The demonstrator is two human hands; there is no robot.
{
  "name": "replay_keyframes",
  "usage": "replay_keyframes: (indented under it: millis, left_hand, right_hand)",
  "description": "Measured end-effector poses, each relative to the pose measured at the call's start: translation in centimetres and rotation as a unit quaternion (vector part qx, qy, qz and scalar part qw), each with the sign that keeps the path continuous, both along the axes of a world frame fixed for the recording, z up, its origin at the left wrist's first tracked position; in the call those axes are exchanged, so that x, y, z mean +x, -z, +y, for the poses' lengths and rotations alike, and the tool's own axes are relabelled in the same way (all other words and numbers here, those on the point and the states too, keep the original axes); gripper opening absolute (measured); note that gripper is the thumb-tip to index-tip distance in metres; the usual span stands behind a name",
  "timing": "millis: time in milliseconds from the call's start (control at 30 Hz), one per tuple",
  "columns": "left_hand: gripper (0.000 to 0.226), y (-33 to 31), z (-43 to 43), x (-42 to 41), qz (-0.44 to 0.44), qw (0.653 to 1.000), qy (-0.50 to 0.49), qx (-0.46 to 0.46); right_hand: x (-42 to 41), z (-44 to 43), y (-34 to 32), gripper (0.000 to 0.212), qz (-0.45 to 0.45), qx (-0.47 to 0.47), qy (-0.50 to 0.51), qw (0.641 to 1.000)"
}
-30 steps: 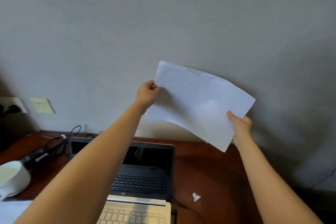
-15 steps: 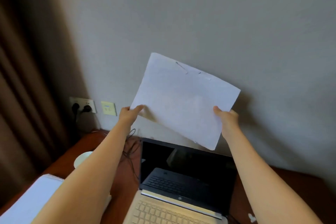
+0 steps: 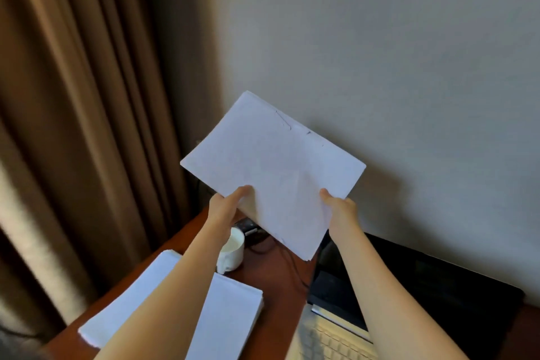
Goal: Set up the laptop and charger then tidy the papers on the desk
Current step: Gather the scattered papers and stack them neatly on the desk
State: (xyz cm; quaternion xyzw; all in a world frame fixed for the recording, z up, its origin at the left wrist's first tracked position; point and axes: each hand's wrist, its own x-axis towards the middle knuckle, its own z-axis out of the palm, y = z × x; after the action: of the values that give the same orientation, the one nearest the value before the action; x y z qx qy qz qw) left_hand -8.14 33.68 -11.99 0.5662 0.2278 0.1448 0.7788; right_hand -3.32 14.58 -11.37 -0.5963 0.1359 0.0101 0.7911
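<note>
While gripping the sheet of paper (image 3: 274, 172) at its lower-left edge with the left hand (image 3: 226, 204), thumb on the near face, pinches the lower-right edge with the right hand (image 3: 340, 209) likewise. Holds it tilted in mid-air, above the desk (image 3: 277, 301) and before the wall. Leaves on the desk: stack of papers (image 3: 233, 316) beneath the left forearm, white mug (image 3: 233, 251) just beyond, dark cable (image 3: 295, 267) beside the mug, open laptop (image 3: 438, 295) at right.

A white mug (image 3: 233, 253) stands near brown curtains (image 3: 73, 126) — a plain pale wall (image 3: 380, 52) behind.
</note>
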Motion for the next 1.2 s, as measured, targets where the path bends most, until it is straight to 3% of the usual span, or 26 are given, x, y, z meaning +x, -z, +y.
replay_keyframes:
  millis: [133, 367, 700, 967, 1167, 1200]
  left_hand:
    - [0.038, 2.3, 3.9, -2.8, 0.008, 0.999, -0.026, 0.041]
    - [0.025, 6.7, 8.9, -7.4, 0.02, 0.992, -0.126, 0.018]
    - [0.019, 14.8, 12.9, -12.4, 0.018, 0.977, -0.211, 0.023]
    - [0.041, 19.7, 14.3, -15.1, 0.022, 0.975, -0.214, 0.06]
    - [0.055, 21.9, 15.0, -16.9, 0.051, 0.967, -0.224, 0.108]
    - [0.055, 22.1, 15.1, -17.1, 0.062, 0.963, -0.234, 0.122]
  right_hand:
    - [-0.9, 4.1, 2.9, 0.034, 0.029, 0.011, -0.044, 0.999]
    - [-3.4, 10.5, 8.1, 0.032, 0.051, 0.031, -0.126, 0.99]
    - [-7.6, 15.9, 15.9, 0.022, 0.026, 0.05, -0.165, 0.985]
    - [-11.9, 16.8, 19.5, 0.022, -0.041, 0.079, -0.123, 0.988]
    - [-15.4, 14.9, 20.6, 0.006, -0.055, 0.035, -0.1, 0.993]
    - [-15.7, 14.4, 20.7, 0.013, -0.057, 0.031, -0.095, 0.993]
